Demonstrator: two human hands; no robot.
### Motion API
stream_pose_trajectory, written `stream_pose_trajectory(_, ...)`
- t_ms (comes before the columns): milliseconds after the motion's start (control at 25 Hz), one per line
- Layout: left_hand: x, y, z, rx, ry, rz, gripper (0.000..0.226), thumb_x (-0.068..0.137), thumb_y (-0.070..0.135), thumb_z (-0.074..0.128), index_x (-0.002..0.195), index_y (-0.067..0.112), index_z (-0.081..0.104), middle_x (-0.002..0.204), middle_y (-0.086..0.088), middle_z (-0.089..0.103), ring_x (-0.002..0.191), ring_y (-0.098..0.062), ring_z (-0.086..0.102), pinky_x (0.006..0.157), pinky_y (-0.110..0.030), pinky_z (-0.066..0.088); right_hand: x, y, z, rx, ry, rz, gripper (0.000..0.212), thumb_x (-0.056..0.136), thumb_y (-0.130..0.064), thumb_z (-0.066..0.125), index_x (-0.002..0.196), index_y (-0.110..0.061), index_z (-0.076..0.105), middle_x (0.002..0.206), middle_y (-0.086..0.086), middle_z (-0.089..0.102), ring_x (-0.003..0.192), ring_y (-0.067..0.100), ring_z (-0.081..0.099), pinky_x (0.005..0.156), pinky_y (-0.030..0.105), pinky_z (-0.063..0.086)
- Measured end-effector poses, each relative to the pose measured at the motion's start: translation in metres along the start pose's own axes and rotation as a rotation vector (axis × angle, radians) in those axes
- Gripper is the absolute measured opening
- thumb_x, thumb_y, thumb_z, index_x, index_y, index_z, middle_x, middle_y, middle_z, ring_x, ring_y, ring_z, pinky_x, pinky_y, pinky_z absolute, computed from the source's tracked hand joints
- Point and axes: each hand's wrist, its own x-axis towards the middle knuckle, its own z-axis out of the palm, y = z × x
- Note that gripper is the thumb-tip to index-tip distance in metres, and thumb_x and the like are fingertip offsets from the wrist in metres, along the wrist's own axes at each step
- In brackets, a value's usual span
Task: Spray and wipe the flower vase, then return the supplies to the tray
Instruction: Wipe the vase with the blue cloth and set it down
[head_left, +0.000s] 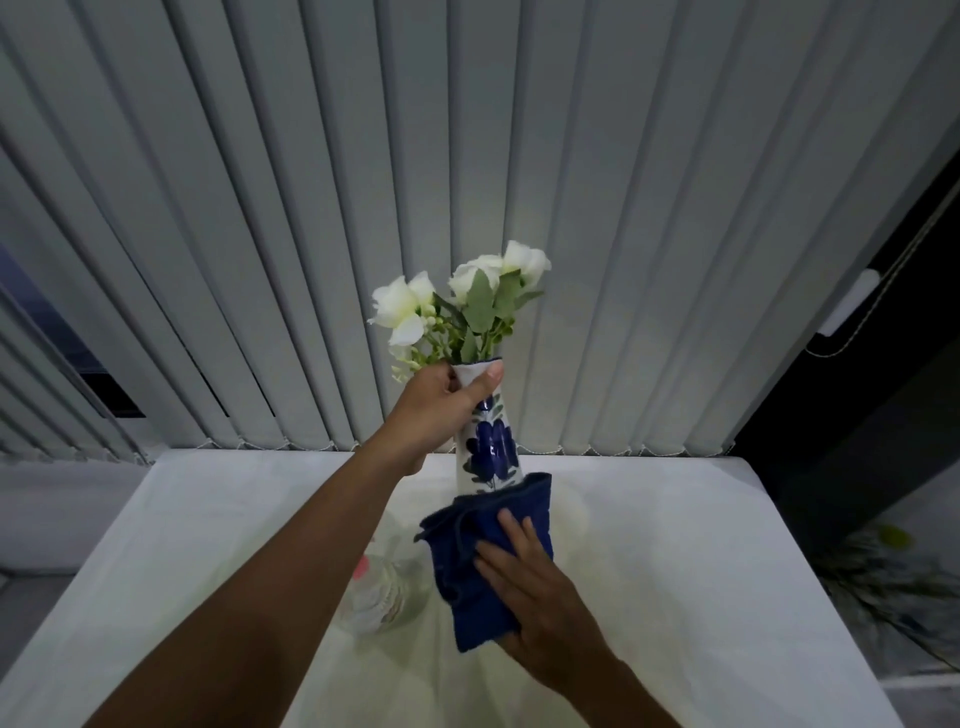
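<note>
A dim indoor scene with a cool, greyish cast. The brightest area sits at the centre of the frame, on the pale grey vertical window blinds (467, 182) and the white artificial flowers (467, 296). The corners fall into darkness, especially the right edge. Wide-angle distortion fans the blind slats outward toward the upper corners. The clear plastic spray bottle (382, 592) at lower centre is blurred and washed out against the white tabletop (675, 571). The nearest forearm is dark and soft.

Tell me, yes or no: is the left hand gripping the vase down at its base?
No. The left hand grips the vase at its neck just under the flowers, while the right hand presses the blue cloth against the base.
</note>
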Motion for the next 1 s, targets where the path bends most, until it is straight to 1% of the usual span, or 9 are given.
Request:
stream_pose_trajectory(160, -0.001, 0.000, 0.008, 0.085, -0.072, 0.012, 0.029, 0.090, 0.050, 0.069, 0.089, 0.021, 0.074, 0.081, 0.002, 0.077, 0.078, -0.017, 0.071, 0.072, -0.033, 0.054, 0.052, 0.007, -0.022, 0.136, 0.250, 0.089, 0.039, 0.103, -0.020, 0.052, 0.137, -0.003, 0.057, 0.153, 0.003, 0.047, 0.150, 0.031, 0.031, 0.118, 0.047, 0.038)
stream_pose_trajectory(280, -0.001, -0.002, 0.011, 0.044, -0.102, -0.031, 0.030, 0.090, 0.049, 0.071, 0.088, 0.019, 0.072, 0.075, 0.010, 0.077, 0.077, -0.017, 0.072, 0.070, -0.032, 0.056, 0.080, 0.007, -0.040, 0.341, 0.396, 0.266, 0.067, 0.086, 0.007, 0.057, 0.149, -0.012, 0.045, 0.158, -0.011, 0.041, 0.147, 0.026, 0.040, 0.115, 0.026, 0.040)
stream_pose_trajectory(440, 0.003, -0.020, 0.009, -0.065, -0.159, -0.079, 0.032, 0.089, 0.034, 0.076, 0.113, 0.012, 0.073, 0.108, -0.003, 0.079, 0.100, -0.019, 0.073, 0.084, -0.031, 0.059, 0.050, 0.005, -0.020, 0.344, 0.419, 0.408, 0.066, 0.081, 0.012, 0.061, 0.145, -0.002, 0.048, 0.144, 0.011, 0.058, 0.129, 0.001, 0.056, 0.102, 0.011, 0.045)
stream_pose_trajectory(520, 0.005, -0.034, 0.007, -0.054, -0.151, -0.077, 0.035, 0.088, 0.032, 0.078, 0.117, 0.013, 0.073, 0.111, -0.001, 0.077, 0.100, -0.015, 0.070, 0.083, -0.028, 0.056, 0.024, 0.013, -0.004, 0.358, 0.380, 0.469, 0.054, 0.084, 0.004, 0.063, 0.138, -0.002, 0.059, 0.134, 0.007, 0.067, 0.115, -0.006, 0.062, 0.094, 0.011, 0.049)
stream_pose_trajectory(600, 0.009, -0.050, 0.007, -0.058, -0.146, -0.075, 0.036, 0.086, 0.027, 0.080, 0.120, 0.015, 0.073, 0.113, 0.001, 0.077, 0.103, -0.013, 0.070, 0.088, -0.027, 0.056, 0.001, 0.017, 0.003, 0.447, 0.289, 0.601, 0.040, 0.084, 0.001, 0.062, 0.119, -0.018, 0.073, 0.102, -0.008, 0.078, 0.080, -0.005, 0.066, 0.071, 0.011, 0.050)
stream_pose_trajectory(680, 0.012, -0.063, 0.008, -0.047, -0.136, -0.075, 0.038, 0.084, 0.023, 0.083, 0.119, 0.017, 0.073, 0.114, 0.002, 0.077, 0.106, -0.013, 0.071, 0.091, -0.027, 0.056, -0.019, 0.018, 0.008, 0.511, 0.210, 0.806, 0.038, 0.087, -0.008, 0.059, 0.075, -0.043, 0.068, 0.057, -0.014, 0.062, 0.048, 0.003, 0.048, 0.051, 0.016, 0.036)
stream_pose_trajectory(720, 0.014, -0.070, 0.009, -0.021, -0.123, -0.076, 0.039, 0.082, 0.023, 0.085, 0.118, 0.017, 0.073, 0.113, 0.003, 0.078, 0.107, -0.013, 0.071, 0.092, -0.027, 0.056, -0.028, 0.019, 0.011, 0.525, 0.168, 0.920, 0.046, 0.090, -0.009, 0.059, 0.059, -0.043, 0.057, 0.046, -0.011, 0.051, 0.042, 0.005, 0.040, 0.047, 0.018, 0.029)
stream_pose_trajectory(920, 0.022, -0.115, 0.015, 0.174, -0.081, -0.092, 0.043, 0.072, 0.023, 0.091, 0.113, 0.018, 0.077, 0.111, 0.003, 0.078, 0.108, -0.019, 0.070, 0.097, -0.042, 0.058, -0.065, 0.023, 0.023, 0.472, -0.106, 1.236, 0.048, 0.103, -0.018, 0.055, 0.055, -0.016, 0.058, 0.050, 0.007, 0.059, 0.048, 0.012, 0.056, 0.052, 0.026, 0.036)
stream_pose_trajectory(1000, 0.024, -0.131, 0.018, 0.206, -0.082, -0.125, 0.049, 0.069, 0.022, 0.093, 0.114, 0.016, 0.077, 0.112, 0.002, 0.078, 0.110, -0.019, 0.071, 0.099, -0.046, 0.057, -0.074, 0.028, 0.024, 0.419, -0.165, 1.269, 0.048, 0.104, -0.020, 0.051, 0.057, -0.016, 0.053, 0.049, -0.001, 0.053, 0.048, 0.011, 0.052, 0.050, 0.025, 0.033)
